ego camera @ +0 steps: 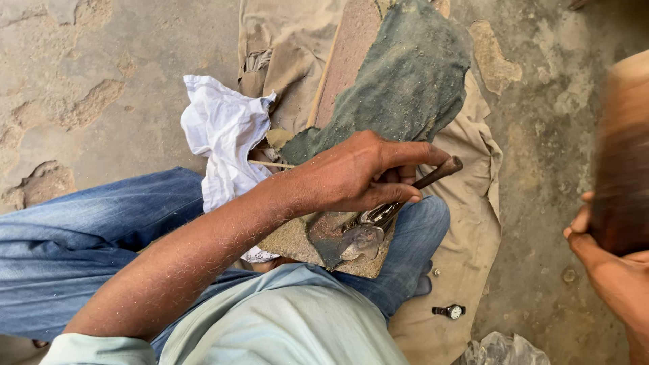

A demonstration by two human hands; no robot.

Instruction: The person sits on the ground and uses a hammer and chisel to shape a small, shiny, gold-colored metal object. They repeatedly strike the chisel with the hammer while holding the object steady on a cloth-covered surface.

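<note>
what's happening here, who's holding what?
A seated person in jeans presses a small shiny metal piece against a gritty board on their lap. Their left hand grips a dark-handled tool over it. Their right hand, blurred at the frame edge, holds a brown object. A wristwatch lies on tan cloth.

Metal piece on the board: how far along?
Done: dark cloth covers the board, metal piece lies on it. In hand: left hand grips a tool against the piece; right hand holds a blurred brown object aside. Left: cannot tell, the piece shows no clear finish.
</note>
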